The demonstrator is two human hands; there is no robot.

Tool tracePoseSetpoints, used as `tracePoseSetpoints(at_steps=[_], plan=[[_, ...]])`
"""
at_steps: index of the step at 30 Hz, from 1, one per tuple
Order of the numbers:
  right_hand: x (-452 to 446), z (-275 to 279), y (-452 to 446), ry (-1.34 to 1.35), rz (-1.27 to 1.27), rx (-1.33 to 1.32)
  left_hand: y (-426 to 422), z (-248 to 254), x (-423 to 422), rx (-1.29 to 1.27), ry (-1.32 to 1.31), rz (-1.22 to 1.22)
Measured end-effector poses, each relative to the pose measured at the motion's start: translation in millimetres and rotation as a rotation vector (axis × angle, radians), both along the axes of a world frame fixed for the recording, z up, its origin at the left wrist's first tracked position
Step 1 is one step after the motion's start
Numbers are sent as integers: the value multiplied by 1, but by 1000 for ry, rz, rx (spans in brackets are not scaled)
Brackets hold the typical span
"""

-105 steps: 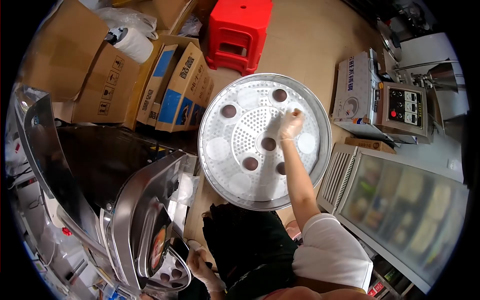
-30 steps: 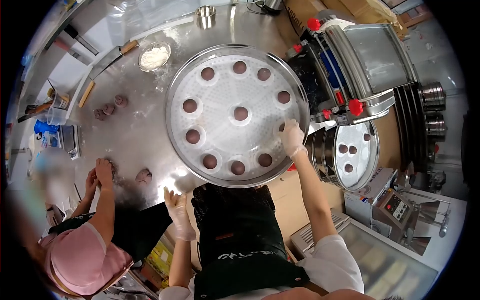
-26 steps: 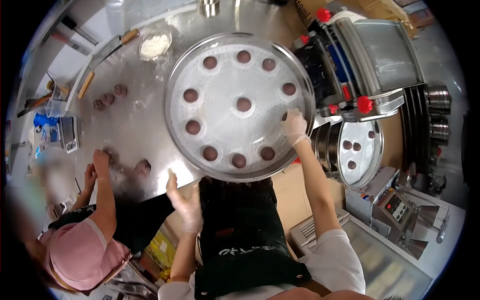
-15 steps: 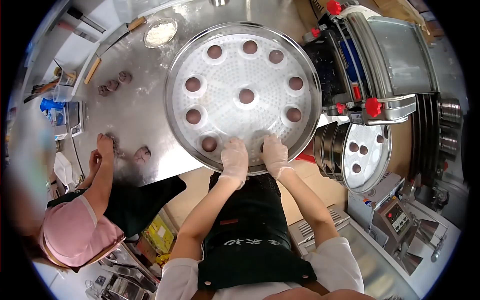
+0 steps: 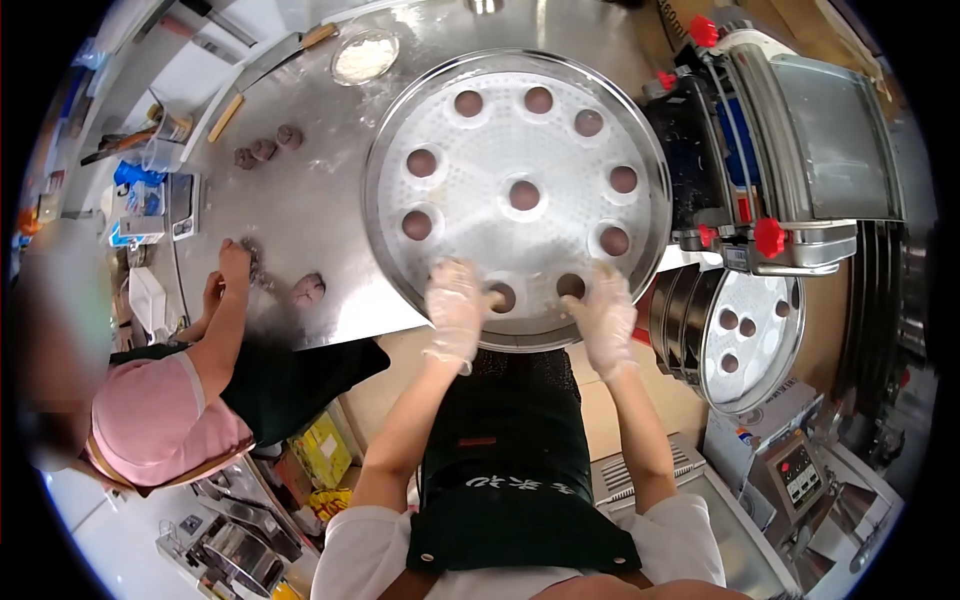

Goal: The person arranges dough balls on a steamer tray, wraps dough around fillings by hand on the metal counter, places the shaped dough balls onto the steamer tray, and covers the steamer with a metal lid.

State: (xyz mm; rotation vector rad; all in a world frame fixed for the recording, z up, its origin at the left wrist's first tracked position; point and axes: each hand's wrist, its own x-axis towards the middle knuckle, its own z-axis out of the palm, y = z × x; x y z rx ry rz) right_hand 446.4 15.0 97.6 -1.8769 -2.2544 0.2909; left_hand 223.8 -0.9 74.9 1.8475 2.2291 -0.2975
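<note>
A round metal steamer tray (image 5: 400, 275) lies on the steel table, its perforated floor lined with round papers that carry several dark brown dough balls (image 5: 524, 195). My left hand (image 5: 457, 305), in a clear glove, is over the tray's near-left rim with its fingers apart, the thumb by a ball near the front edge. At the near-right rim is my right hand (image 5: 604, 312), gloved too, fingers spread and thumb beside another ball (image 5: 571, 286). Neither hand visibly grips a ball.
To the left a co-worker's hands (image 5: 234, 268) work at dough on the table (image 5: 330, 210); dough pieces (image 5: 263, 149) and a flour bowl (image 5: 365, 57) lie beyond. A metal machine (image 5: 800, 140) stands right, above stacked steamers (image 5: 690, 335). A knife and a scale are at the far left.
My left hand has come up onto the near rim, and my right hand has moved from the tray's right side to the front. The balls at the front now show between my parted hands.
</note>
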Motion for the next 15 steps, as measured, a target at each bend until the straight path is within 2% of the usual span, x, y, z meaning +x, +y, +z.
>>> tracePoseSetpoints(at_steps=[2, 3, 5, 7, 9, 13, 15], plan=[[10, 17, -7, 171, -64, 65, -4, -15, -27, 79, 291, -105], [10, 27, -12, 231, -130, 44, 5, -11, -28, -96, 359, -125], [13, 29, -20, 275, -147, 33, 6, -57, -32, -65, 353, -38], [19, 25, -26, 268, -123, 102, 9, -64, -32, 18, 354, 9], [23, 26, -32, 271, -136, 81, 13, -63, -28, -67, 189, 97], [31, 29, -42, 299, -186, 35, 31, -1, -36, -186, -61, 93], [35, 38, -50, 310, -208, 36, 54, -36, -71, 345, -102, 61]])
